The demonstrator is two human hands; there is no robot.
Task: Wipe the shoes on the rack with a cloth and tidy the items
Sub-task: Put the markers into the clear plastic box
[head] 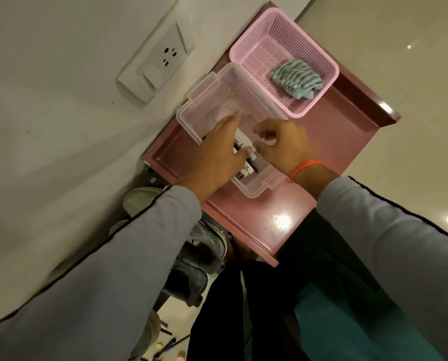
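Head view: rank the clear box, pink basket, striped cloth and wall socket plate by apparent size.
1-2. clear box and pink basket, too alike to rank
3. wall socket plate
4. striped cloth

Head cam looks steeply down, close over rack top (pixel 329 142) (tilted view)

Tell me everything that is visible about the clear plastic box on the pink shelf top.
The clear plastic box is rectangular, see-through and open, with no lid in view and a latch tab at each short end. It lies flat on the glossy pink shelf top, beside the wall, and its long side lies close against the pink mesh basket. Inside lie small black-and-white tubes. Both hands reach in: the left hand rests over the tubes, the right hand has curled fingers.
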